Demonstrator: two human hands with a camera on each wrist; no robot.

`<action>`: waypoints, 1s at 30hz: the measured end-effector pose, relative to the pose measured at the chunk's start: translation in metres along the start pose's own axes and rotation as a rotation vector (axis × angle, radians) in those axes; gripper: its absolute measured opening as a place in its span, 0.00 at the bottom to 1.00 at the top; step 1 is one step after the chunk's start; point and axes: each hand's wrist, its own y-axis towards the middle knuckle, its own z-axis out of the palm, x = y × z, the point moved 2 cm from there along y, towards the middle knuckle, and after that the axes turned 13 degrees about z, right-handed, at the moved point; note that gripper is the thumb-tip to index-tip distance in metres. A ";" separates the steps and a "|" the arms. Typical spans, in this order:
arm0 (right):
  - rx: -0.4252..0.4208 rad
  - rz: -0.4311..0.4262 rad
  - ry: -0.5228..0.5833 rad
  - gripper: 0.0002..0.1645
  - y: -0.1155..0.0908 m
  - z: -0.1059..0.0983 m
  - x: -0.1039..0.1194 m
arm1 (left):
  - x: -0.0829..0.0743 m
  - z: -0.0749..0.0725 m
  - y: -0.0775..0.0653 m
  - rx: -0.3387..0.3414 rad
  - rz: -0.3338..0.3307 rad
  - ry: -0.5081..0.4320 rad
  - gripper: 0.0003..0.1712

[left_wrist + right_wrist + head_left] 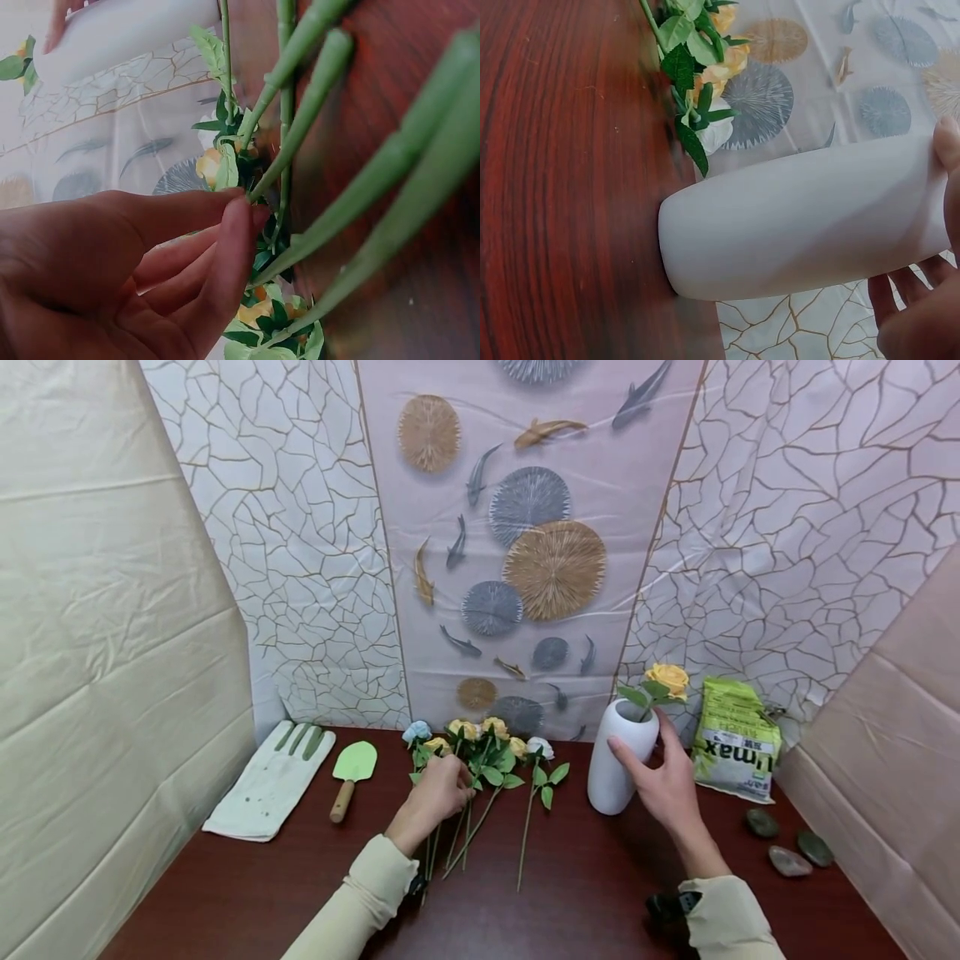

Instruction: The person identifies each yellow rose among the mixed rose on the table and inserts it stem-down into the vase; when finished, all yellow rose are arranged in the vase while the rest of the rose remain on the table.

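Observation:
My left hand (442, 789) is over a bunch of artificial roses lying on the table, and in the left wrist view its thumb and forefinger pinch a green rose stem (304, 112). Yellow roses (495, 727), a blue rose (417, 732) and a white rose (540, 747) show around that hand. With my right hand (670, 781) I grip a white vase (611, 777) near its top, thumb in front and fingers behind. The vase stands upright on the table. One yellow rose (667, 681) with green leaves sticks out of its mouth.
A garden glove (262, 785) and a small green trowel (355, 762) lie on the left of the dark red table (570, 893). Behind the right hand stands a green-and-white bag (737, 739). Several stones, one grey stone (789, 862) among them, lie near the right edge.

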 end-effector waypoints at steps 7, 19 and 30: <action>-0.055 0.020 0.003 0.49 0.003 -0.006 -0.001 | 0.002 0.005 0.001 0.046 -0.018 -0.067 0.04; -0.095 0.006 0.015 0.49 0.006 -0.008 0.000 | -0.003 -0.006 0.003 -0.008 -0.049 -0.311 0.06; -0.064 0.042 0.021 0.51 0.005 -0.007 -0.006 | -0.029 -0.015 0.009 -0.186 0.097 -0.363 0.07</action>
